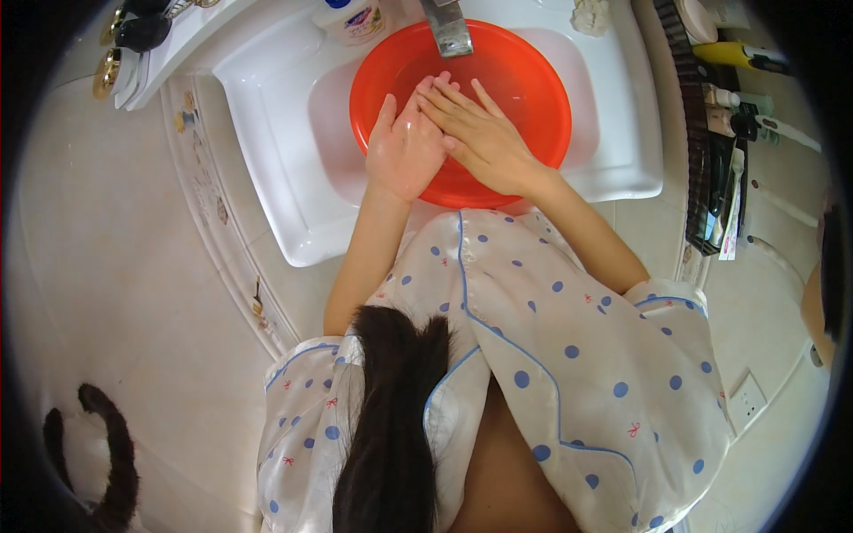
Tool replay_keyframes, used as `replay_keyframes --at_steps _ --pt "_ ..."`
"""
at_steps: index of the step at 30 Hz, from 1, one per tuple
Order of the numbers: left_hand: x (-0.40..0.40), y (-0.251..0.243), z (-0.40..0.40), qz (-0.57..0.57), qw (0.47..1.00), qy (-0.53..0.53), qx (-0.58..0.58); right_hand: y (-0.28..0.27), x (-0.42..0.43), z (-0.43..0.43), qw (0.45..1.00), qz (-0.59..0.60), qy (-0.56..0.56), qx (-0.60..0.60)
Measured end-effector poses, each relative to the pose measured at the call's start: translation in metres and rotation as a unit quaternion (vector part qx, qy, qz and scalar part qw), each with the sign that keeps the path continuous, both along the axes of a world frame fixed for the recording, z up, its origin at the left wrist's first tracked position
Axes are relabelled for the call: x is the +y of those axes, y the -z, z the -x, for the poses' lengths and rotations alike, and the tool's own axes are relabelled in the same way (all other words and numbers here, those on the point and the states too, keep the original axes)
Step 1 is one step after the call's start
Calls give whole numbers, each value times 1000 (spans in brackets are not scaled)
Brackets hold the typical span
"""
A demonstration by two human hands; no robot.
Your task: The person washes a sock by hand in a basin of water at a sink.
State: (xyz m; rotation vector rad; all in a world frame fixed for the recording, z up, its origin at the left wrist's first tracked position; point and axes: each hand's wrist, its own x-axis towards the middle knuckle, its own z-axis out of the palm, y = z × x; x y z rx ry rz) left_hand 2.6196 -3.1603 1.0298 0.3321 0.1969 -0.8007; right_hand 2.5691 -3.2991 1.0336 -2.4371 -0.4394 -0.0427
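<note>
Over a red plastic basin [543, 73] set in a white ceramic sink [266, 133], both bare hands touch each other. My left hand [406, 150] is turned palm up, looks wet, and has its thumb spread; it holds no object. Lying across its fingers is my right hand [490, 143], palm down, with fingers extended and no object in it. A metal faucet spout [450, 33] reaches over the far rim of the basin, just beyond the fingertips. Water seems to stand in the basin, though its level cannot be told.
A white pump bottle [353, 23] stands behind the basin at left. A crumpled whitish item [591, 16] lies on the sink's far right corner. Along the right wall, a dark basket [696, 166] holds toiletries and a toothbrush. A white shelf [180, 46] juts in at upper left.
</note>
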Motion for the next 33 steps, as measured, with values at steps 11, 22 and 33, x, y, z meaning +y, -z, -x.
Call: replay_keyframes --at_steps 11,22,33 --pt "0 -5 -18 119 993 -18 -6 -31 11 16 987 -91 -130 8" --pt "-14 -2 -6 166 986 8 21 -28 20 1 997 -63 -46 -1" --pt "-20 -3 -3 109 994 -4 -3 -25 -2 0 999 26 -3 -23"
